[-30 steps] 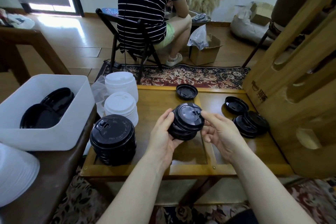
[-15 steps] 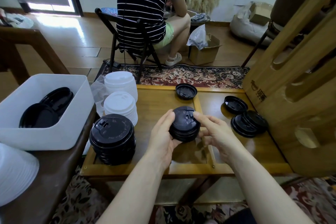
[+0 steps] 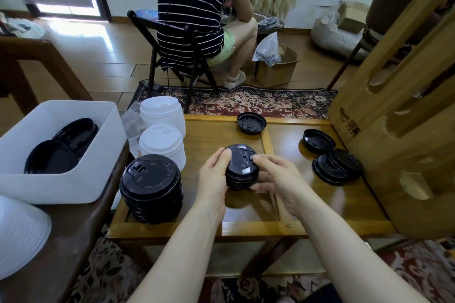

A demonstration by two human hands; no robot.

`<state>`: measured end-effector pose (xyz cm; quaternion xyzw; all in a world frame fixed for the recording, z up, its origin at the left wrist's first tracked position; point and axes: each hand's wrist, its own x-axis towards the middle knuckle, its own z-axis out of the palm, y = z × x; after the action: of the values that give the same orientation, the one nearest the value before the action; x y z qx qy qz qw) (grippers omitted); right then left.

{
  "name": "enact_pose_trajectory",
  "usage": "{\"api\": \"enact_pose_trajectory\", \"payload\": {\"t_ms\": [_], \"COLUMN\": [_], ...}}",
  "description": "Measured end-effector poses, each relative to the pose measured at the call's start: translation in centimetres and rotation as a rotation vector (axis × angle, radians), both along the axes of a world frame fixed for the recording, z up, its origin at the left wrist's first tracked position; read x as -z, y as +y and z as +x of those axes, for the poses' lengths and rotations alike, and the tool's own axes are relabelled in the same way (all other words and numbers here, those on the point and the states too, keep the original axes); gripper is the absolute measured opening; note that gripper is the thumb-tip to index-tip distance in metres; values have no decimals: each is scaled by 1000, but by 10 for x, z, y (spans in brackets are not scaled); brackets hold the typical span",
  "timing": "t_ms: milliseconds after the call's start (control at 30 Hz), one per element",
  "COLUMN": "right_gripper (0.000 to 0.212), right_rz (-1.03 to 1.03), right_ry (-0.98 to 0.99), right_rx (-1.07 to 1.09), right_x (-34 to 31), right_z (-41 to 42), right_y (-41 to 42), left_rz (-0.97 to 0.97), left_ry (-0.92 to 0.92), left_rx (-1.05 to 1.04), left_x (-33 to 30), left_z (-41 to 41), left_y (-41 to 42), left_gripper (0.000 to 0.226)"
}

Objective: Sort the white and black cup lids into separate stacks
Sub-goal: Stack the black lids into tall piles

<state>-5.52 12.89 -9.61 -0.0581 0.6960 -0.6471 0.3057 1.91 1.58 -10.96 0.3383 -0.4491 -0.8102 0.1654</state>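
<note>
While both bare forearms reach in from the near edge, the left hand [image 3: 213, 174] and the right hand [image 3: 278, 174] curl their fingers round a short stack of black plastic cup lids [image 3: 241, 167], thumbs pressed against its rim from either side, held just above the low wooden table [image 3: 246, 226] near its middle. At the near left corner of that table stands a taller stack of black round cup lids [image 3: 151, 188], its top lid carrying embossed lettering round the edge (too small to read). Just behind it sit two stacks of white plastic cup lids [image 3: 162, 140], one behind the other, with crumpled clear plastic wrap [image 3: 131, 125] beside them. To the left, on a dark wooden side table [image 3: 73, 229], a white rectangular plastic bin [image 3: 73, 179] holds several loose black lids [image 3: 61, 150]; a pile of white lids [image 3: 19, 236] lies at the near left edge of view. On the right of the low table lie three loose black lids [image 3: 334, 165], two of them overlapping, and one upturned black lid [image 3: 251, 123] rests at the far edge. A tall slotted wooden rack [image 3: 403, 130] stands on the right, stamped with dark characters I cannot read. Farther off, a person in a striped shirt [image 3: 197, 7] sits on a black folding chair [image 3: 177, 56] beside an open cardboard box [image 3: 275, 71].
</note>
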Motion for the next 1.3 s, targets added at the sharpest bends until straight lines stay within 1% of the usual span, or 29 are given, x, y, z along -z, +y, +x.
{"api": "enact_pose_trajectory", "payload": {"t_ms": [67, 133, 200, 233, 267, 333, 467, 600, 633, 667, 700, 767, 800, 833, 900, 1000, 1100, 1300], "right_gripper": [22, 12, 9, 11, 13, 17, 31, 47, 50, 51, 53, 57, 60, 63, 67, 62, 61, 60], "right_rz": [82, 171, 230, 252, 270, 287, 291, 311, 288, 261, 244, 233, 226, 218, 206, 215, 239, 265], "right_ry": [92, 207, 255, 265, 277, 302, 340, 386, 377, 371, 371, 399, 426, 458, 518, 577, 568, 589], "right_rx": [20, 23, 3, -9, -17, -26, -61, -125, -138, -149, -168, -235, -271, -289, -261, -212, -213, -230], "right_x": [3, 4, 7, 9, 10, 10, 12, 10, 10, 11, 12, 16, 19, 24, 30, 29, 26, 27], "right_z": [0, 0, -1, -2, -3, -3, -1, 2, 2, 2, 1, 1, 1, 1, 0, -6, -22, -50], "right_y": [-7, -10, -10, -9, -8, -9, -5, 9, 14, 17, 19, 18, 16, 13, 6, -7, -21, -52], "left_rz": [-111, -310, -599, -699, -753, -762, -630, -595, -602, -657, -785, -1191, -1354, -1428, -1434, -1345, -1272, -1260], "left_ry": [-62, -144, -318, -417, -477, -492, -368, -321, -309, -306, -329, -434, -468, -492, -520, -465, -409, -395], "left_rx": [3, 3, 33, 48, 56, 71, 36, 41, 53, 77, 131, 256, 299, 331, 357, 277, 229, 198], "left_x": [5, 10, 14, 15, 15, 16, 17, 6, 4, 1, -3, -11, -12, -11, -9, -1, 7, 15], "left_z": [-2, -3, -4, -5, -5, -5, -3, 7, 11, 17, 24, 35, 37, 36, 30, 15, -4, -32], "left_y": [-1, -2, -4, -5, -6, -10, -12, -9, -8, -5, -2, 9, 13, 14, 13, 5, -7, -31], "left_gripper": [38, 42, 43, 40, 38, 39, 53, 61, 61, 60, 60, 62, 63, 62, 55, 48, 48, 49]}}
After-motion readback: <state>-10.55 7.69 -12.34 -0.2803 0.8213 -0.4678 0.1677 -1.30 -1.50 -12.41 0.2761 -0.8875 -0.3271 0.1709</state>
